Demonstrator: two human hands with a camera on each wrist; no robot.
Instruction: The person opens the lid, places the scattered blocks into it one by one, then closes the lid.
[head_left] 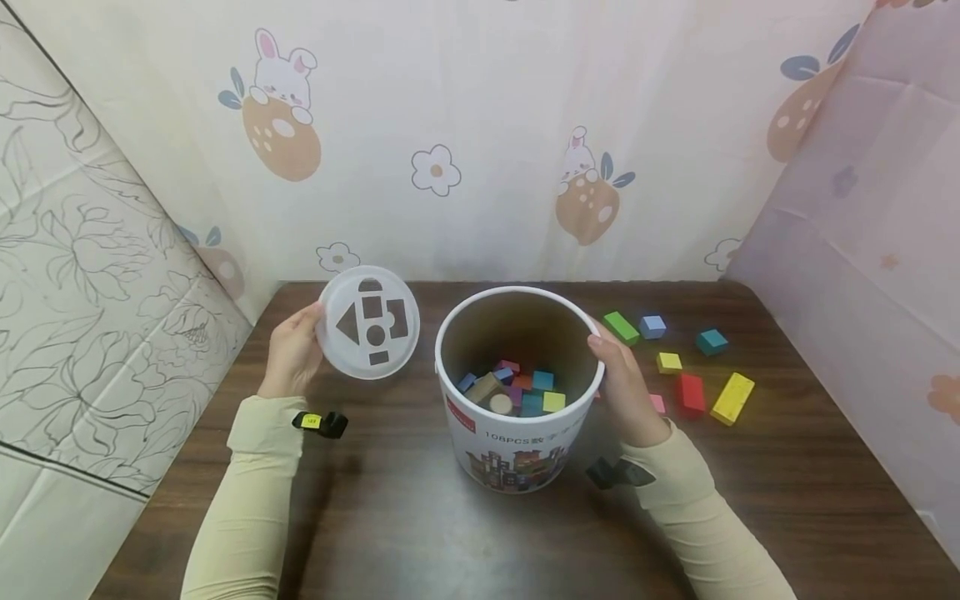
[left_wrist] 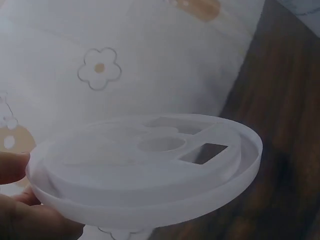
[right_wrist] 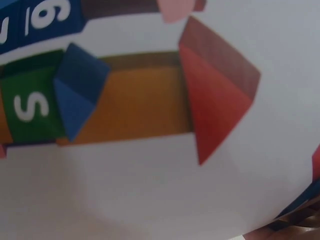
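My left hand pinches the edge of a round white plastic lid with shape cut-outs, held up left of the bucket. In the left wrist view, thumb and fingers grip the rim of this lid. A white toy-block bucket stands at the middle of the table, tilted slightly toward me, its top uncovered. Several coloured wooden blocks lie inside it. My right hand grips the bucket's right rim, thumb over the edge. The bucket's printed wall fills the right wrist view.
Loose blocks lie on the dark wooden table to the right: green, light blue, teal, small yellow, red, long yellow and pink. A patterned curtain hangs behind.
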